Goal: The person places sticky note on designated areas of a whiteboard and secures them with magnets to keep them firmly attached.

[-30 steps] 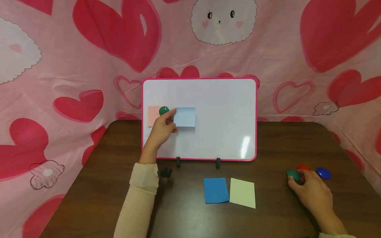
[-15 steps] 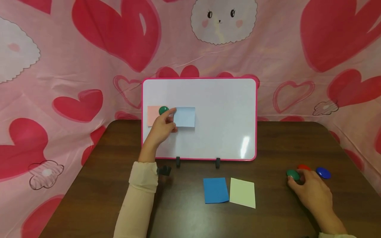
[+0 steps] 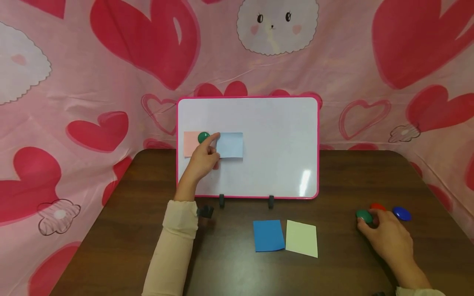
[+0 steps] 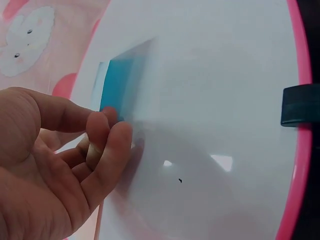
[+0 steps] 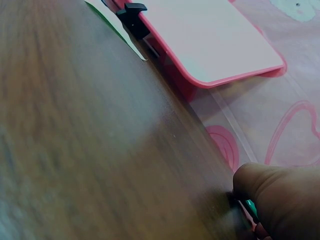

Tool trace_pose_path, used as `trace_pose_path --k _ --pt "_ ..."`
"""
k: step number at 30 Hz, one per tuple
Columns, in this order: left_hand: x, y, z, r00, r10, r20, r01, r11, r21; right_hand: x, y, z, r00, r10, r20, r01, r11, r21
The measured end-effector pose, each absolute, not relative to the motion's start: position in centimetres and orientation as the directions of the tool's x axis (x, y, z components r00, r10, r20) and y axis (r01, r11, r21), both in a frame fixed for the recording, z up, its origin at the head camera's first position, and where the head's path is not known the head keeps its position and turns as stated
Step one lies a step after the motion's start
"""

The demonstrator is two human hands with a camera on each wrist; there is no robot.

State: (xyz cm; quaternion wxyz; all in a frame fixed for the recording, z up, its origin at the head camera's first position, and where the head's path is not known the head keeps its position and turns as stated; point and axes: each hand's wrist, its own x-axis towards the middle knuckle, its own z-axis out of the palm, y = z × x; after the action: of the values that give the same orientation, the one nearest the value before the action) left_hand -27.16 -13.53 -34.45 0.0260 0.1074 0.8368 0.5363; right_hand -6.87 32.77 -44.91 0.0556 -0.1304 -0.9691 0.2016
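Observation:
On the whiteboard point(image 3: 281, 148) a light blue sticky note point(image 3: 231, 145) hangs beside a pink sticky note point(image 3: 190, 144) that has a green round magnet point(image 3: 203, 137) on it. My left hand point(image 3: 201, 160) pinches the blue note by its left edge, against or close to the board. In the left wrist view the thumb and fingers of that hand point(image 4: 65, 145) meet at the blue note's edge point(image 4: 117, 82). My right hand point(image 3: 390, 238) grips another green magnet point(image 3: 364, 216) on the table, between thumb and fingers. A red magnet point(image 3: 377, 206), partly hidden, and a blue magnet point(image 3: 402, 213) lie beside it.
A dark blue sticky note point(image 3: 268, 236) and a pale green one point(image 3: 301, 238) lie on the brown table point(image 3: 229, 267) before the board. Black clips point(image 3: 271, 201) hold the board's lower edge. A pink heart-patterned cloth point(image 3: 348, 57) hangs behind and at both sides.
My left hand's lower fingers have shifted slightly at the blue note's edge. My right hand stays on the green magnet.

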Motion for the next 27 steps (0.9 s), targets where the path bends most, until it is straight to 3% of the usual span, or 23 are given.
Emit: trace_pose_path --k 16,27 --pt "-27.14 -13.56 -34.73 -0.978 0.206 0.033 0.125 0.449 0.885 -6.71 32.64 -45.09 -0.959 0.268 0.095 0.209 0.890 -0.405" --pt "-27.18 -13.47 -34.89 -0.977 0.202 0.075 0.167 0.490 0.856 -6.60 32.58 -45.11 -0.960 0.263 0.100 0.202 0.891 -0.408"
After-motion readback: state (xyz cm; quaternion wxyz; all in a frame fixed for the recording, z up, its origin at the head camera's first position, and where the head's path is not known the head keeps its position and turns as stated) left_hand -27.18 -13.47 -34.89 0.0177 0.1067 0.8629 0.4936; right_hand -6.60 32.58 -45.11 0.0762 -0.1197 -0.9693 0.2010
